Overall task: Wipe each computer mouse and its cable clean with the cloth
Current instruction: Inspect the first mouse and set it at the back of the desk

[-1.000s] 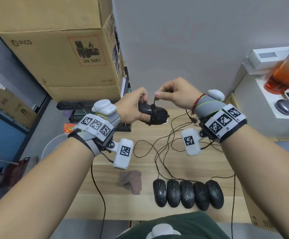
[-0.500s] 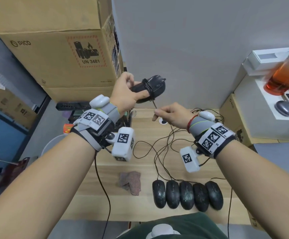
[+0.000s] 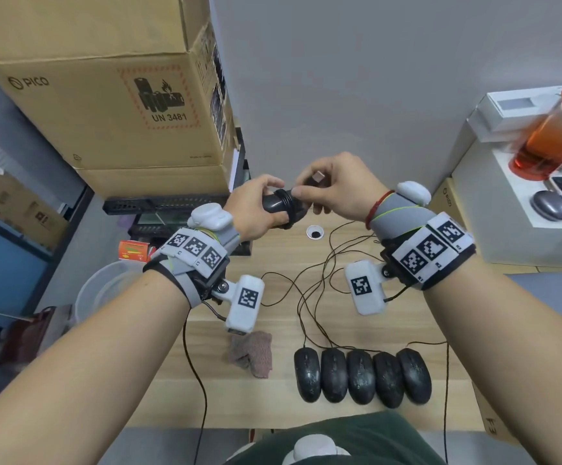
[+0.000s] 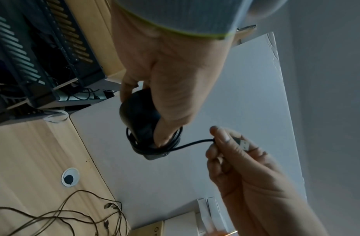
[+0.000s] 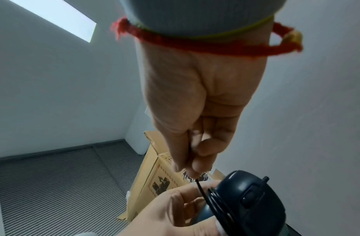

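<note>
Black mouse (image 3: 277,209) is held up over the desk in the left hand (image 3: 256,209), while the right hand (image 3: 336,187) pinches its cable (image 4: 192,143) near the plug, so I think winding is nearly done and tucking the end comes next.

a plain grey wall (image 3: 356,78) rises behind a light wooden desk (image 3: 283,263) with a round cable hole (image 3: 315,232). stacked cardboard boxes (image 3: 105,95) stand at the left, a white cabinet (image 3: 507,229) at the right. overhead, a rectangular ceiling light (image 5: 54,17) glows beside a grey slatted panel (image 5: 54,183).
</note>
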Available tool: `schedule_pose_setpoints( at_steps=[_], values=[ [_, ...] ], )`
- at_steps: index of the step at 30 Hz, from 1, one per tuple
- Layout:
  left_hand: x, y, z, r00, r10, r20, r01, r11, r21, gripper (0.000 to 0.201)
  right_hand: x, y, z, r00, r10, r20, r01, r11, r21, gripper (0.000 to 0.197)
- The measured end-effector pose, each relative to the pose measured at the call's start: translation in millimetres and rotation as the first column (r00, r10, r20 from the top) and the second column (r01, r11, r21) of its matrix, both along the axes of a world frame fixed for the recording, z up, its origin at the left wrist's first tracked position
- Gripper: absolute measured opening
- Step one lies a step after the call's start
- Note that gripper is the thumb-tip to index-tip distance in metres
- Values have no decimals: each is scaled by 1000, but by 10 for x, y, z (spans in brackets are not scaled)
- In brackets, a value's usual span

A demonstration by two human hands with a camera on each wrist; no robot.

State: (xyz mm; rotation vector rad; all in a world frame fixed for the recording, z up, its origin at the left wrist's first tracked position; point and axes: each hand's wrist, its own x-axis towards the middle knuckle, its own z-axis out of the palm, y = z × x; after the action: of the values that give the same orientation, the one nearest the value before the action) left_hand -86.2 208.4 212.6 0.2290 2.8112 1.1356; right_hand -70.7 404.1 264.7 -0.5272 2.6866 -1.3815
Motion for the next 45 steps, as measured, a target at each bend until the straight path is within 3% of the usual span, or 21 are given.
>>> schedule_pose_setpoints(
  at_steps=[4, 7, 10, 12, 14, 16, 20, 31, 40, 45],
  values=[
    [21, 37, -26, 995, -47, 86, 41, 997, 62, 59, 16, 13, -100, 993, 18, 113, 17, 954, -300, 3],
    [57, 56, -46, 991, 6, 133, -36, 973, 230, 51, 74, 10, -158, 985, 20, 171, 58, 895, -443, 11],
    [76, 79, -54, 972, 43, 233, -141, 896, 421, 41, 120, -12, -201, 961, 99, 258, 61, 835, -547, 13],
    [74, 97, -15, 950, 25, 312, -193, 833, 518, 47, 142, -36, -222, 942, 103, 320, 90, 841, -534, 11],
    [80, 111, 54, 932, 3, 362, -226, 787, 575, 48, 173, -60, -257, 922, 84, 378, 123, 862, -491, 28],
    [86, 127, 106, 927, 1, 375, -247, 754, 609, 47, 207, -96, -279, 909, 65, 412, 149, 872, -466, 38],
    [117, 167, 160, 939, 34, 343, -263, 716, 647, 39, 239, -155, -289, 887, 45, 459, 185, 877, -443, 42],
    [242, 197, 219, 995, -19, 101, -45, 803, 595, 30, 204, -101, -268, 847, -67, 528, 302, 878, -372, 38],
    [241, 166, 156, 998, 1, 62, -41, 767, 640, 33, 199, -142, -270, 839, -230, 492, 418, 853, -314, 27],
    [221, 174, 134, 999, 30, 35, -46, 756, 653, 33, 199, -156, -277, 865, -257, 431, 426, 831, -358, 28]
  ],
)
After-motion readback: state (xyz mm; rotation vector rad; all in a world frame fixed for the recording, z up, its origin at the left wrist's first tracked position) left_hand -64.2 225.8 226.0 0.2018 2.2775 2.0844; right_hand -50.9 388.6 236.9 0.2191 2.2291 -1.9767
